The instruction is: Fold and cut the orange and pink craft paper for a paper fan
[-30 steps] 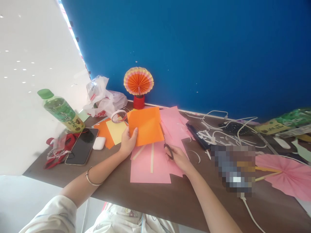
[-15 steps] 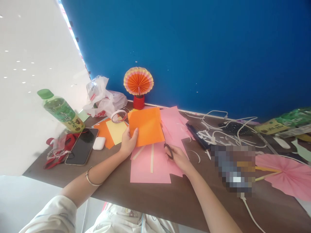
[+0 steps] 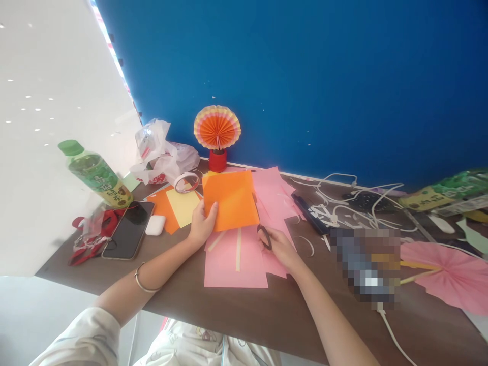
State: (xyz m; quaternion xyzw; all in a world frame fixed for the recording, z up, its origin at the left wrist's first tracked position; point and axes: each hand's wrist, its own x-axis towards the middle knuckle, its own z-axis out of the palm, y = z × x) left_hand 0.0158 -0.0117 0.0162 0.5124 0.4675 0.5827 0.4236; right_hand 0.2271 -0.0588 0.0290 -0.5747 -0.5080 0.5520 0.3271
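My left hand (image 3: 203, 222) grips a sheet of orange paper (image 3: 231, 201) by its left edge, thumb on top, holding it tilted above the table. My right hand (image 3: 277, 246) is closed round the dark handles of a pair of scissors (image 3: 267, 238). The scissors are at the orange paper's right edge; the sheet mostly hides their blades. Beneath lie pink sheets (image 3: 236, 277), with two narrow cream strips (image 3: 238, 251) on the nearest one.
Left are a green-capped bottle (image 3: 95, 173), a phone (image 3: 129, 231), a white earphone case (image 3: 155, 225) and a tape roll (image 3: 186, 182). A folded-paper fan (image 3: 217, 127) stands in a red holder (image 3: 218, 161) by the blue wall. Right are white cables (image 3: 375, 206) and a pink fan (image 3: 452, 277).
The orange paper has shifted very slightly to the right and down in my left hand. Both hands have stayed almost where they were.
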